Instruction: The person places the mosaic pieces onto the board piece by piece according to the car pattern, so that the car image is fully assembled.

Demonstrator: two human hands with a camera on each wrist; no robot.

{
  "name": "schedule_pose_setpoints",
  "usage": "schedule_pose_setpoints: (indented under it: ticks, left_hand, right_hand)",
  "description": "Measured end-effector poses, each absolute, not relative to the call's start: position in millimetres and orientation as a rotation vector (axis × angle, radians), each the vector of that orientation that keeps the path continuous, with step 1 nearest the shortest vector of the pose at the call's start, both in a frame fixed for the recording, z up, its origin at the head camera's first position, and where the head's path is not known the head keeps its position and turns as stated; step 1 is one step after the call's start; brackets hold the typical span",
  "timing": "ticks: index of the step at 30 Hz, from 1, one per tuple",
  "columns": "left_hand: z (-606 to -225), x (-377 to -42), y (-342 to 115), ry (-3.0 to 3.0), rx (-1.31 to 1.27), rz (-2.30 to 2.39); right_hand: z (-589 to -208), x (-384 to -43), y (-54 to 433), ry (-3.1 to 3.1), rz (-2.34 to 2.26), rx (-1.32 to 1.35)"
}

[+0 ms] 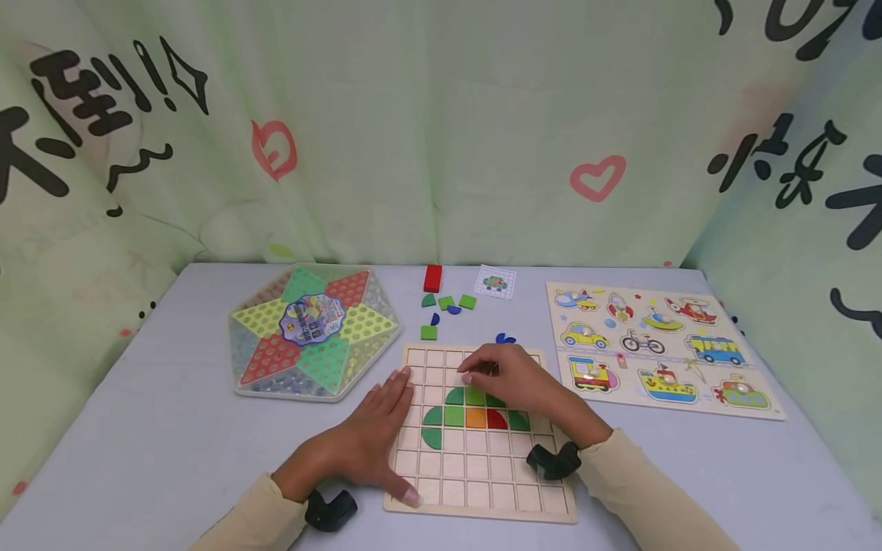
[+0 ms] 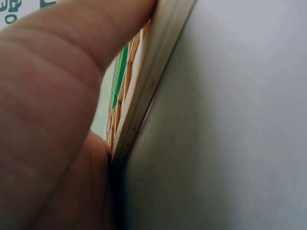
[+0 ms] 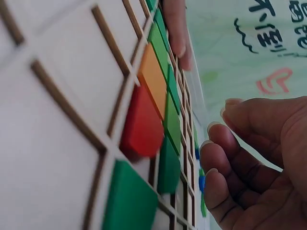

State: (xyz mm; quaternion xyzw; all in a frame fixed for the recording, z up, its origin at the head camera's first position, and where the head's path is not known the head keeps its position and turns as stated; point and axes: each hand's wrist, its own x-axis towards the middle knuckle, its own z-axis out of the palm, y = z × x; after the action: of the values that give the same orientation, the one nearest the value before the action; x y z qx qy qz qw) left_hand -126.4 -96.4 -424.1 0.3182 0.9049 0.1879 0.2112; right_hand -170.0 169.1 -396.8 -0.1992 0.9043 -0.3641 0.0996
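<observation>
A wooden grid board (image 1: 455, 464) lies flat before me, with several green pieces (image 1: 453, 416), an orange square (image 1: 475, 418) and a red rounded piece (image 1: 495, 418) set in its cells. My left hand (image 1: 365, 438) rests along the board's left edge, fingers straight and thumb near the lower left corner. Above the upper part of the board hovers my right hand (image 1: 527, 380), its fingers loosely bent. In the right wrist view nothing shows between the right thumb and fingertips (image 3: 213, 175). This hand covers part of the board's upper right.
Beyond the board lie loose green squares (image 1: 429, 333), blue pieces (image 1: 505, 338), a red block (image 1: 432, 278) and a small picture card (image 1: 495, 282). A hexagonal checkers box (image 1: 358, 356) stands left; a vehicle puzzle board (image 1: 661, 367) lies right. A curtain (image 1: 441, 153) hangs behind.
</observation>
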Motion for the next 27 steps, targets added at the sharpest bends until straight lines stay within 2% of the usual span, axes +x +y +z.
schedule_pose_setpoints:
  ticks: [12,21,27]
  left_hand:
    - [-423,-126,-97,2.510,0.884,0.533]
    - [-423,-126,-98,2.517,0.884,0.523]
    - [-425,-127,-96,2.518,0.886,0.510]
  right_hand:
    - [-399,-209,177,2.762,-1.191,-0.411]
    - [-403,-247,165,2.794,-1.429,-0.116]
    - [-409,-265,165,2.806,-1.446,-0.020]
